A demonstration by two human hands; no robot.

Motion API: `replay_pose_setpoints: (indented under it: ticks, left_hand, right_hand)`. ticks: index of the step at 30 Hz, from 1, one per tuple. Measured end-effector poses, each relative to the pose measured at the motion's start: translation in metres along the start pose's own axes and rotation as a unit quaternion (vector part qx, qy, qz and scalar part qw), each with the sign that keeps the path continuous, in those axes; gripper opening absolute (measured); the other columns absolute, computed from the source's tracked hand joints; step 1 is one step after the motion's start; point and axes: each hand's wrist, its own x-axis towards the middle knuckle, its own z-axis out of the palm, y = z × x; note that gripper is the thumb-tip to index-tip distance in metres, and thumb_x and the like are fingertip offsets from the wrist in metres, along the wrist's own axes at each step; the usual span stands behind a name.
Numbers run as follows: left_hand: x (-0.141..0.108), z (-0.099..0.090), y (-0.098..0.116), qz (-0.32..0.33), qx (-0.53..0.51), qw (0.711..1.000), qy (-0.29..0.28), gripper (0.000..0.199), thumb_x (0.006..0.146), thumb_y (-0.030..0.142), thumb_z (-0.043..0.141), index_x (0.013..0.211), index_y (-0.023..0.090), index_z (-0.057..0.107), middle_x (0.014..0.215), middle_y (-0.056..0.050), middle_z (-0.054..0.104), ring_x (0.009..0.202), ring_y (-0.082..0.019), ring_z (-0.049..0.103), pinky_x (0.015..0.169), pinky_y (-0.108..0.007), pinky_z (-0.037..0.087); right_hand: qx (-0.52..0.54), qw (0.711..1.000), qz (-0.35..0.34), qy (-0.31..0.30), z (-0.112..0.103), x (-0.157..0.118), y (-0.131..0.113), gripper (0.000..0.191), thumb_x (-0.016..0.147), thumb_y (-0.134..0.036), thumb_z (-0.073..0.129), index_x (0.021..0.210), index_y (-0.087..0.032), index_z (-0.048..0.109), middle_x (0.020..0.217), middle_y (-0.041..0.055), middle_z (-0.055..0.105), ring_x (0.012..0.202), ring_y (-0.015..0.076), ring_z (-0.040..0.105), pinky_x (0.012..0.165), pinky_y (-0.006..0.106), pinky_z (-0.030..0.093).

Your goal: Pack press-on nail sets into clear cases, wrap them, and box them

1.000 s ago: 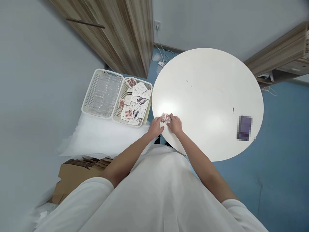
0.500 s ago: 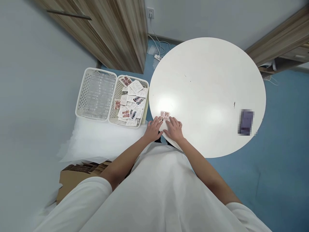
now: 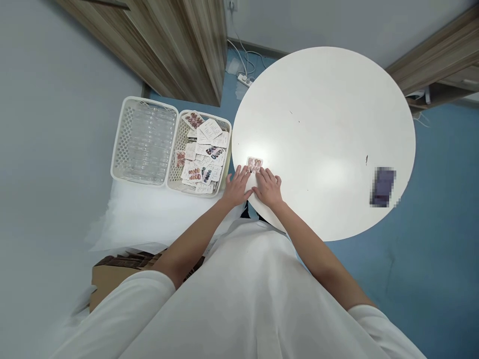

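Observation:
A small card of pink and reddish press-on nails (image 3: 255,163) lies face up on the white round table (image 3: 322,99), close to its near left edge. My left hand (image 3: 236,188) rests at the card's lower left, fingers stretched out and spread, the tips at its edge. From the lower right, my right hand (image 3: 268,188) reaches the card with extended fingertips touching its near edge. Neither hand is wrapped around anything. Fingertips cover part of the card's lower row.
Left of the table stands a white basket (image 3: 229,155) heaped with nail cards (image 3: 210,129). Beside it, another basket (image 3: 120,137) holds clear plastic cases (image 3: 149,142). A blurred dark object (image 3: 383,187) lies at the table's right. Cardboard (image 3: 112,281) sits low at left.
The card and both hands have shifted slightly farther from me over the tabletop. My view has also tilted a little. Both hands stay at the card.

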Motion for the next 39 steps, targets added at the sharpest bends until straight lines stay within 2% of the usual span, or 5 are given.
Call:
replay_pose_setpoints:
  ticks: [17,25,32,39]
  left_hand:
    - [0.004,-0.001,-0.002,0.0,-0.014,1.0,-0.014,0.061,0.081,0.045,0.041,0.135,0.017,0.028,0.146,-0.013,0.019,0.135,-0.03,0.006,0.103,-0.05,0.011]
    - [-0.006,0.005,0.006,-0.006,-0.021,1.0,0.018,0.064,0.081,0.046,0.041,0.136,0.017,0.024,0.145,-0.013,0.02,0.135,-0.029,0.009,0.103,-0.049,0.011]
    - [-0.03,0.008,0.036,-0.071,0.007,0.995,0.064,0.063,0.081,0.042,0.044,0.136,0.017,0.024,0.144,-0.013,0.023,0.135,-0.029,0.01,0.103,-0.048,0.013]
    - [-0.085,0.02,0.063,-0.173,0.002,0.977,0.123,0.061,0.08,0.036,0.045,0.134,0.016,0.027,0.144,-0.013,0.024,0.134,-0.028,0.014,0.104,-0.047,0.013]
  right_hand:
    - [0.0,1.0,0.015,0.003,-0.002,0.001,-0.004,0.05,0.083,-0.034,0.04,0.129,-0.017,0.035,0.142,0.0146,0.027,0.128,0.0288,0.022,0.094,0.045,0.02]
    - [0.014,1.0,0.006,0.018,0.0,-0.015,0.001,0.049,0.084,-0.035,0.039,0.129,-0.017,0.035,0.14,0.0154,0.029,0.126,0.0274,0.026,0.094,0.043,0.022]
    - [0.004,0.998,-0.054,0.03,-0.01,-0.036,0.016,0.048,0.084,-0.034,0.039,0.129,-0.018,0.035,0.139,0.0151,0.03,0.126,0.0275,0.028,0.094,0.043,0.023]
    - [0.024,0.987,-0.154,0.037,-0.015,-0.057,0.033,0.045,0.082,-0.028,0.04,0.126,-0.018,0.038,0.137,0.0148,0.033,0.124,0.0262,0.031,0.094,0.042,0.023]
